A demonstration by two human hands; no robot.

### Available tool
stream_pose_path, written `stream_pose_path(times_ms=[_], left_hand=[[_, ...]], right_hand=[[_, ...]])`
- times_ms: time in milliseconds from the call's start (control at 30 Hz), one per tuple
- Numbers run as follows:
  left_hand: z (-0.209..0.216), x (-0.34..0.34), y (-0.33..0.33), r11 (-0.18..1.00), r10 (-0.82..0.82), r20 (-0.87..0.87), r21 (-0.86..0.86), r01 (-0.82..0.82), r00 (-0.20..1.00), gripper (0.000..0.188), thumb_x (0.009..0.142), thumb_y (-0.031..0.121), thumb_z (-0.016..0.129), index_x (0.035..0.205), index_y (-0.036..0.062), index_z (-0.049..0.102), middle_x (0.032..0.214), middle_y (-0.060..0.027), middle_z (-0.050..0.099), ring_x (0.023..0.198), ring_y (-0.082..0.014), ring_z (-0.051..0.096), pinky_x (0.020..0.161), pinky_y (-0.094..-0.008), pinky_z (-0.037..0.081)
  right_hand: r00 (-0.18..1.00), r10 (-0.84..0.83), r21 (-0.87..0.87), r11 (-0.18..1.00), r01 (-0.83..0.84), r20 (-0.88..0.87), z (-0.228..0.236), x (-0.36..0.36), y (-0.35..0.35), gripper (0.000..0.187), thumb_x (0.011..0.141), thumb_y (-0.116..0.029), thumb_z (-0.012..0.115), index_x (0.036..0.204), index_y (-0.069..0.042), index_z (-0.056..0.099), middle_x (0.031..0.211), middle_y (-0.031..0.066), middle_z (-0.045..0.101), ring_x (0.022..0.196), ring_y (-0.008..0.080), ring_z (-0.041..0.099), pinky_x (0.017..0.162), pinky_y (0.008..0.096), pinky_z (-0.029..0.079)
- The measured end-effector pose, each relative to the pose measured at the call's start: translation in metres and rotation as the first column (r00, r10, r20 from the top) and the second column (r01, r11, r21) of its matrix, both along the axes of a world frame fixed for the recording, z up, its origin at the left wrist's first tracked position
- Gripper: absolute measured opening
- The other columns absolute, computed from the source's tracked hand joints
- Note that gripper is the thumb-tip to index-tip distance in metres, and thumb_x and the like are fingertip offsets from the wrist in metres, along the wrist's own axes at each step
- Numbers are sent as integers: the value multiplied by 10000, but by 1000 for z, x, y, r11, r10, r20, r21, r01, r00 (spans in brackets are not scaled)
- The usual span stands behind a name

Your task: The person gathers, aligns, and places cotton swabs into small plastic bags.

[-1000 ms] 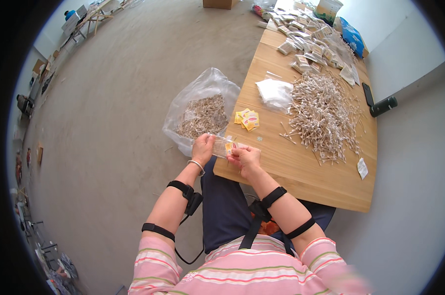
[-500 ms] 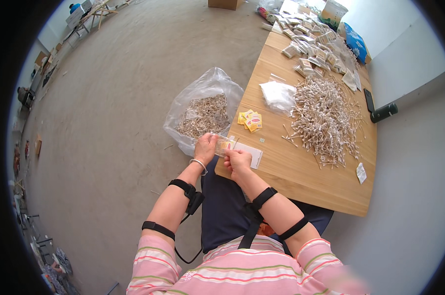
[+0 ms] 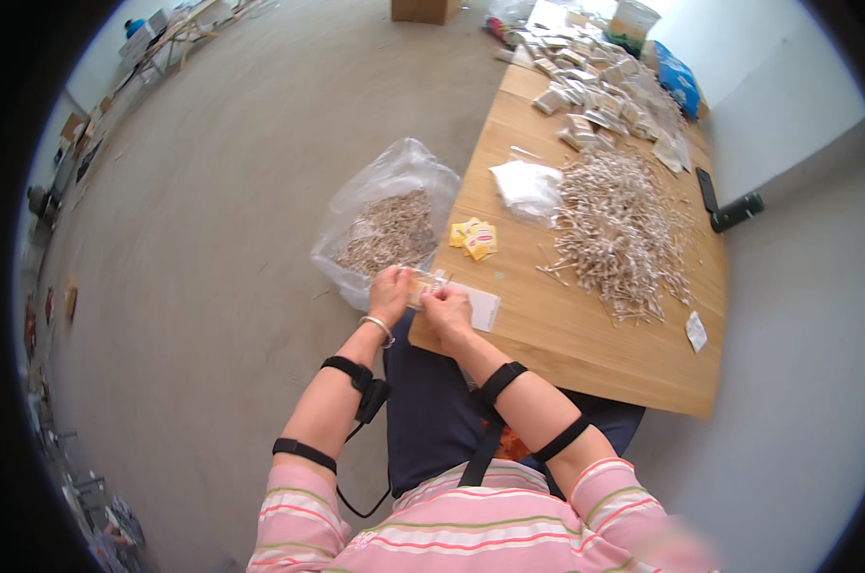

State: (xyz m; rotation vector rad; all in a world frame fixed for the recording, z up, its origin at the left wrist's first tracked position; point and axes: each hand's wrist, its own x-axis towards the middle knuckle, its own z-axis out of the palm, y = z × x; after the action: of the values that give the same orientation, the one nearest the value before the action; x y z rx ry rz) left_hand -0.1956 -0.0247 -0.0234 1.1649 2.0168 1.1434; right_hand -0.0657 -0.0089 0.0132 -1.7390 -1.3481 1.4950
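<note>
Both hands meet at the table's near left corner around a small clear plastic bag (image 3: 421,286) of cotton swabs, with a yellow label card showing inside. My left hand (image 3: 390,296) grips its left side. The fingers of my right hand (image 3: 447,311) are closed on its right end and cover part of it. Beneath the right hand, a flat white card or pad (image 3: 482,307) lies on the tabletop. Several yellow label cards (image 3: 475,239) lie loosely stacked just beyond the hands. Farther right spreads a large heap of loose cotton swabs (image 3: 619,234).
An open clear sack (image 3: 323,244) of cotton swabs stands on the floor left of the wooden table (image 3: 566,339). On the table are empty clear bags (image 3: 528,188), many filled packs (image 3: 585,81), a phone (image 3: 706,191), a dark green cylinder (image 3: 736,212) and crumpled white paper (image 3: 696,331).
The bag has tilted between my hands, and its yellow card shows less plainly. My right fingers have shifted up along its right end. The whole view has moved slightly.
</note>
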Motion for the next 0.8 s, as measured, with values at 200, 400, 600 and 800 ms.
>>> stream_pose_path(times_ms=[200,400,600,800], left_hand=[[-13,-19,-15,999,6,103,-43,-2,995,276,914,248,529,851,-6,617,693,-73,589,669,-101,527,594,-291,439],[30,6,-3,979,61,-50,-193,-70,997,283,895,289,529,952,26,616,849,-137,636,852,-294,603,782,-364,459],[64,87,21,929,-251,-475,127,348,843,372,767,99,643,1121,49,541,1200,-149,503,1165,-327,442,980,-406,370],[48,196,27,740,-571,-464,65,669,677,504,721,77,695,1197,44,532,1260,-152,476,1213,-327,415,1028,-412,347]], right_hand=[[949,153,52,984,-173,274,38,24,13,291,765,-304,678,930,-77,601,977,152,636,949,335,602,807,428,472],[687,-314,675,652,-346,655,19,136,69,266,786,-239,671,1012,-112,611,1096,97,510,965,280,501,886,388,411],[852,-128,755,543,-368,508,-9,184,51,126,784,-117,634,910,-111,645,938,36,577,924,242,519,831,380,421],[863,-126,742,580,-336,490,-6,231,8,143,749,-105,644,892,-116,644,953,43,586,959,250,520,839,401,410]])
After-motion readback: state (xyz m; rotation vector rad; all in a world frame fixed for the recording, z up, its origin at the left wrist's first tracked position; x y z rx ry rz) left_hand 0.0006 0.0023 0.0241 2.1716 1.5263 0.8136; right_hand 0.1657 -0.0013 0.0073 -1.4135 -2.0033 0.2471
